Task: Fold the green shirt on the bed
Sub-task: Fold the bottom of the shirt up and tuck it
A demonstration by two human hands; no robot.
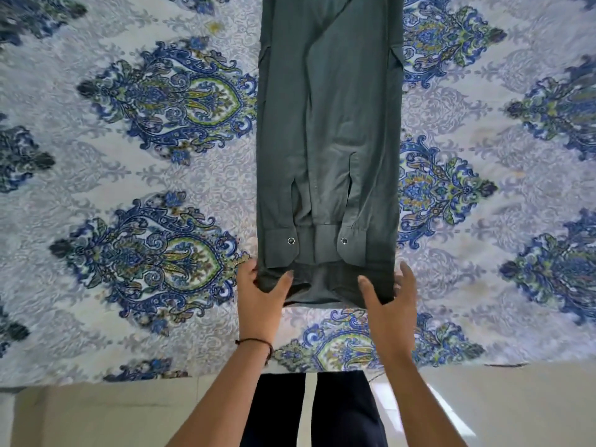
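The green shirt (329,124) lies lengthwise on the bed, folded into a narrow strip with both sleeves laid down the middle. Their buttoned cuffs sit near the hem closest to me. My left hand (261,295) pinches the near left corner of the hem, thumb on top. My right hand (387,295) grips the near right corner the same way. The far end of the shirt runs out of the top of the frame.
The bed carries a white sheet (145,175) with blue and green paisley motifs on both sides of the shirt. Its near edge (96,380) meets a pale tiled floor (96,417), where my dark trouser legs stand.
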